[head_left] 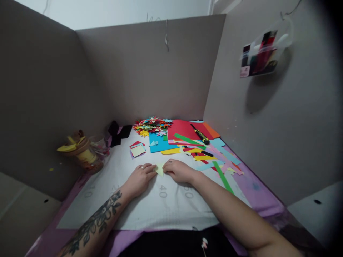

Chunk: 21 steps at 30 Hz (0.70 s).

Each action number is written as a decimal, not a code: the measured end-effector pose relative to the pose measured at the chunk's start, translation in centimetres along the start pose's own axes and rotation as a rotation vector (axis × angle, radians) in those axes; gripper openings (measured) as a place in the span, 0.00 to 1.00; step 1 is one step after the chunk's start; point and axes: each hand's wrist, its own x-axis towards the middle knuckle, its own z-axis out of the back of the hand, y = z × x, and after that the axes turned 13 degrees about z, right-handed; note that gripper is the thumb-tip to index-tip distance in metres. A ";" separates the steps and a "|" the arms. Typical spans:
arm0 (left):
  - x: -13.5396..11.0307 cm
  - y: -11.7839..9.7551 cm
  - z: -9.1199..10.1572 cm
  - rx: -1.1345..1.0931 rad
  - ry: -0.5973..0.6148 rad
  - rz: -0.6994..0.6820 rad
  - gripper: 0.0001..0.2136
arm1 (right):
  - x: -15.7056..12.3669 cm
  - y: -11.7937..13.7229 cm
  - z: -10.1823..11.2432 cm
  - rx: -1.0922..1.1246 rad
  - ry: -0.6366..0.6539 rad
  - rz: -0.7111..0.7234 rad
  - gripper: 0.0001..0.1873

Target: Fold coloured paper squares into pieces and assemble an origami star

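Note:
A small pale green piece of paper (pixel 160 170), folded to a triangle with its point toward me, lies on the white sheet between my hands. My left hand (pixel 142 177) rests on the sheet with its fingertips pressed on the paper's left corner. From the right, my right hand (pixel 179 170) pinches the other corner between thumb and fingers. Just beyond my left hand is a small stack of square papers (pixel 138 150) in pale green, red and lilac. A light blue folded piece (pixel 153 143) sits on a blue sheet (pixel 160 147) farther back.
Folded paper stars (pixel 152 125) are heaped at the back. Red card (pixel 180 129) carries a yellow and black utility knife (pixel 199 135). Coloured paper strips (pixel 222 176) scatter on the right. A pot (pixel 87 155) stands at left; grey panels enclose the table, with a plastic holder (pixel 265 53) hanging right.

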 end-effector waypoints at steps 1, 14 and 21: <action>0.2 0.2 0.1 -0.020 0.000 -0.010 0.16 | 0.0 0.1 0.1 0.001 0.002 -0.002 0.12; 5.0 1.7 -1.0 -0.474 0.134 -0.086 0.07 | -0.2 0.4 0.9 -0.022 0.106 0.002 0.13; 5.9 2.8 -1.1 -0.637 0.222 -0.142 0.17 | -0.2 1.6 1.3 -0.098 0.144 0.028 0.07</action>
